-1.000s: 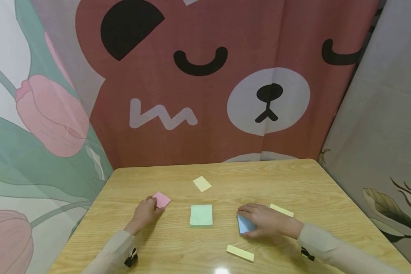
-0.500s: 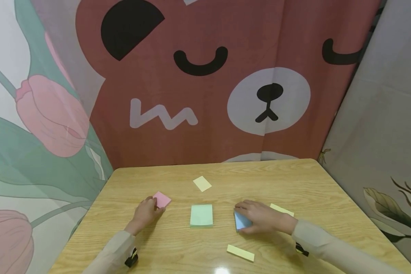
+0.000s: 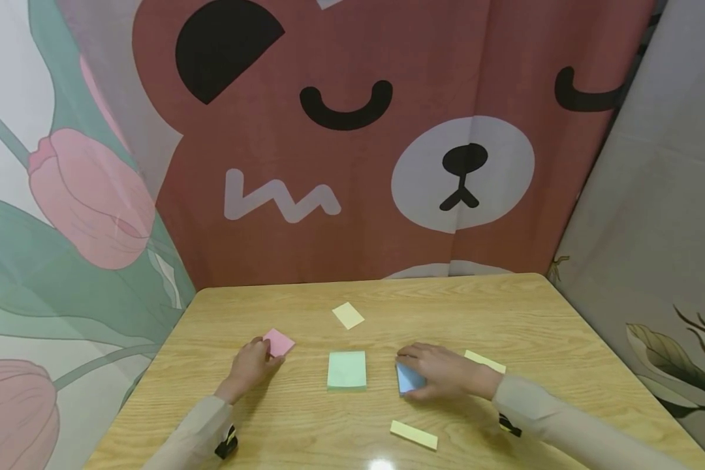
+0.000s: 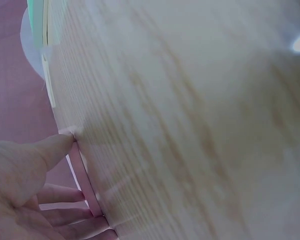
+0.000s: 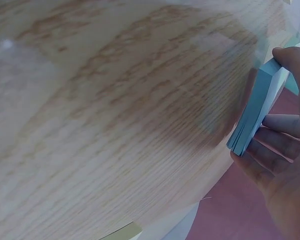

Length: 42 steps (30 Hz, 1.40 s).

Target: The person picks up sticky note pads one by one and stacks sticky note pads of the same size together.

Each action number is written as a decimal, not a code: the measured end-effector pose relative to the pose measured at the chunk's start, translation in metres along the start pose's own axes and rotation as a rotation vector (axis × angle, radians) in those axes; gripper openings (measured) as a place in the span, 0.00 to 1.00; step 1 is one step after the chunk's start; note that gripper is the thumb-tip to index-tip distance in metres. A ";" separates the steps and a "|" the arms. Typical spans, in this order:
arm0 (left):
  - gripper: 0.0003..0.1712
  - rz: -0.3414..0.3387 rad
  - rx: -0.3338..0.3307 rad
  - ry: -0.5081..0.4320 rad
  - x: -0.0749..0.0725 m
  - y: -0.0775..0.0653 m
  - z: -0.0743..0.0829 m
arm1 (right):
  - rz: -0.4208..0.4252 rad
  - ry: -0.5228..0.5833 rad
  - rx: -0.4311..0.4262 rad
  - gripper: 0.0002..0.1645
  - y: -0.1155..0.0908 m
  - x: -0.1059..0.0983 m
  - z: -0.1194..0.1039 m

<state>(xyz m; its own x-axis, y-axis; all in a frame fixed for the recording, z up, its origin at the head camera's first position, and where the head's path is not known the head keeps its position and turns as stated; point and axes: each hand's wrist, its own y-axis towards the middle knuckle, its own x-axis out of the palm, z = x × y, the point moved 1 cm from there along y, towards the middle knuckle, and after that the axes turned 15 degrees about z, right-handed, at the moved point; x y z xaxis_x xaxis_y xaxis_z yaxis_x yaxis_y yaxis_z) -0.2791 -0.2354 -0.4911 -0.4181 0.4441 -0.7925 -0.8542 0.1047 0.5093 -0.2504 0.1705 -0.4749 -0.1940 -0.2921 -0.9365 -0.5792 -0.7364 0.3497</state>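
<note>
On the left of the table, my left hand (image 3: pixel 249 369) holds a pink sticky note pad (image 3: pixel 279 342) lying on the wood. The left wrist view shows the thumb at one end of the pink pad (image 4: pixel 85 180) and the fingers along its other end. My right hand (image 3: pixel 440 372) grips a thick blue sticky note pad (image 3: pixel 409 380) between thumb and fingers, right of centre. In the right wrist view the sheets of the blue pad (image 5: pixel 255 110) fan slightly apart at one end. Between both hands sits a green sticky note pad (image 3: pixel 346 371).
A pale yellow sticky note pad (image 3: pixel 348 315) lies farther back on the wooden table (image 3: pixel 305 424). One narrow yellow strip pad (image 3: pixel 414 435) is near the front, another yellow strip (image 3: pixel 485 361) just behind the right wrist. A printed curtain (image 3: pixel 352 241) hangs behind the table.
My right hand has shifted left with the blue sticky note pad, closer to the green one. The left hand and the pink pad have stayed in place.
</note>
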 end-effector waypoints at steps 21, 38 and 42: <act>0.19 0.006 -0.008 0.004 -0.001 0.001 0.002 | -0.027 0.021 0.013 0.41 0.020 0.007 -0.001; 0.18 -0.012 -0.016 -0.033 -0.001 0.001 0.003 | -0.046 0.039 0.011 0.41 0.031 0.015 0.000; 0.18 -0.018 -0.018 -0.028 0.000 0.001 0.002 | -0.044 0.044 0.012 0.42 0.033 0.016 0.000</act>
<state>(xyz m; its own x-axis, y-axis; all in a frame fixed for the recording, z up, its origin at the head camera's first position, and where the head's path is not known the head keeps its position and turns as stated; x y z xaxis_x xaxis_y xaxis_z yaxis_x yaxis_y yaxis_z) -0.2790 -0.2338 -0.4902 -0.3939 0.4667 -0.7919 -0.8671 0.0971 0.4886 -0.2720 0.1416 -0.4785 -0.1336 -0.2864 -0.9487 -0.5960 -0.7417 0.3078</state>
